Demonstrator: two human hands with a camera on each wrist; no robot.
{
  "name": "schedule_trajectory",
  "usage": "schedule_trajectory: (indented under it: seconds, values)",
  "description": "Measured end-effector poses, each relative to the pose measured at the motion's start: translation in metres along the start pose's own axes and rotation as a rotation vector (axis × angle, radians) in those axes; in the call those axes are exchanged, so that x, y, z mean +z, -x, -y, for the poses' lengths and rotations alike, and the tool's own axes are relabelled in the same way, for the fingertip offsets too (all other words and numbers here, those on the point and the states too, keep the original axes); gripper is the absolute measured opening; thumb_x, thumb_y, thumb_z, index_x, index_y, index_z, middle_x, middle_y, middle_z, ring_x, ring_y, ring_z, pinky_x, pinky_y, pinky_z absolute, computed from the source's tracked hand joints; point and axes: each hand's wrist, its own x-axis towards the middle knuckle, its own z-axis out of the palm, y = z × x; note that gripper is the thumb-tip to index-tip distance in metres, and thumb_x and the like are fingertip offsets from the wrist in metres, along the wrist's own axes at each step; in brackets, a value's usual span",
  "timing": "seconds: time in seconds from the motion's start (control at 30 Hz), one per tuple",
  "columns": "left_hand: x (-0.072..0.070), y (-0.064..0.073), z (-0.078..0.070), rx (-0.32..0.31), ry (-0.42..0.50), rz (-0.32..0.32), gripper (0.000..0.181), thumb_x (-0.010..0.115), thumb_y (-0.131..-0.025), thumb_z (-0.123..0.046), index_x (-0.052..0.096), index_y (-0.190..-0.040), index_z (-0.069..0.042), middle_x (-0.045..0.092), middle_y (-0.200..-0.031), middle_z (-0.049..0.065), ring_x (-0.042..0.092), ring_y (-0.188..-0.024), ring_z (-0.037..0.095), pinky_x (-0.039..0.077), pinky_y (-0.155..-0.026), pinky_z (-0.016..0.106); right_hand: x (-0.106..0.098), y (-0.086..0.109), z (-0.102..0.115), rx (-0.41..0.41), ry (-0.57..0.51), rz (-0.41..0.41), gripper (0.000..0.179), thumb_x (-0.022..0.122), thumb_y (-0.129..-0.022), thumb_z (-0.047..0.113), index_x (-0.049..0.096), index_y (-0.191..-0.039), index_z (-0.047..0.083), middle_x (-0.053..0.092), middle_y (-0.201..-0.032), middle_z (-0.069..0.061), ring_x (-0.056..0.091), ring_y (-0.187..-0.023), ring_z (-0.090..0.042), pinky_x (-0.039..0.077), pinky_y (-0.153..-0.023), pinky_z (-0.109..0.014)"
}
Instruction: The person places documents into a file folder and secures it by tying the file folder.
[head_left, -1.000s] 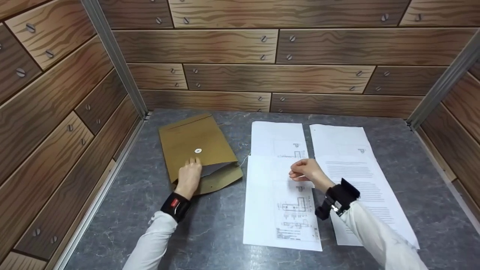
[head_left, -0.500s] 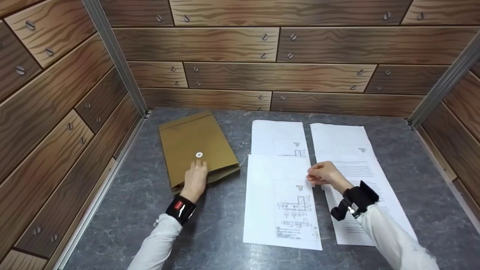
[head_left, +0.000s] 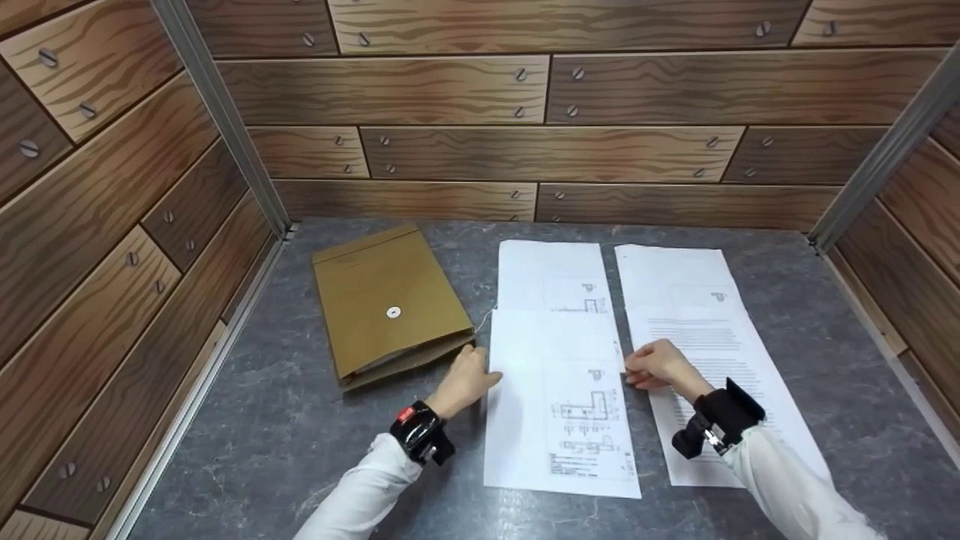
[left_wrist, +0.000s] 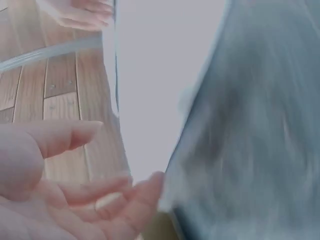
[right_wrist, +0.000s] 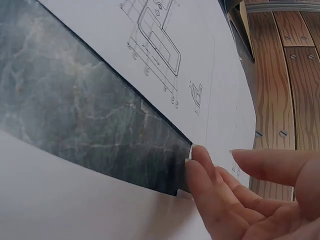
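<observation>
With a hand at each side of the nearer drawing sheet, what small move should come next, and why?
Probably a light pinch on both side edges of the drawing sheet: the left hand is at its left edge and the right hand at its right, yet the wrist views show neither hand pinching it.

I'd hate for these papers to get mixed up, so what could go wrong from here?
The top drawing sheet overlaps another sheet, so shifting it might skew the pair. The right hand partly covers the text pages in the head view, so it might nudge them. The thin white string beside the envelope seems to reach the sheets' left edge and could snag if they are moved.
</observation>
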Motion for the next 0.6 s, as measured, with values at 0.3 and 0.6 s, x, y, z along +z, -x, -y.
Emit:
schedule_trajectory:
  seconds: [0.3,0.6]
  values:
    - [0.023,-0.007,-0.007,-0.247,0.208,0.028,0.063,0.072,-0.074,-0.011,0.039,-0.123,0.01,0.035,-0.118,0.029,0.04,-0.111,0.042,0.037,-0.09,0.046,0.012,0.005,-0.009,0.051,-0.166,-0.004,0.02,0.058,-0.082,-0.001,0.053,-0.097,-0.014,0.062,-0.071,-0.01,0.062,-0.063,-0.017,0.051,-0.061,-0.029]
    - [0.029,-0.011,0.0,-0.278,0.561,0.013,0.066,0.067,-0.072,0.006,0.029,-0.125,0.012,0.051,-0.088,0.018,0.051,-0.074,0.027,0.044,-0.064,0.033,0.022,0.003,-0.019,0.067,-0.221,0.031,0.016,0.064,-0.081,0.004,0.056,-0.092,-0.005,0.064,-0.075,-0.009,0.062,-0.064,-0.018,0.051,-0.06,-0.03]
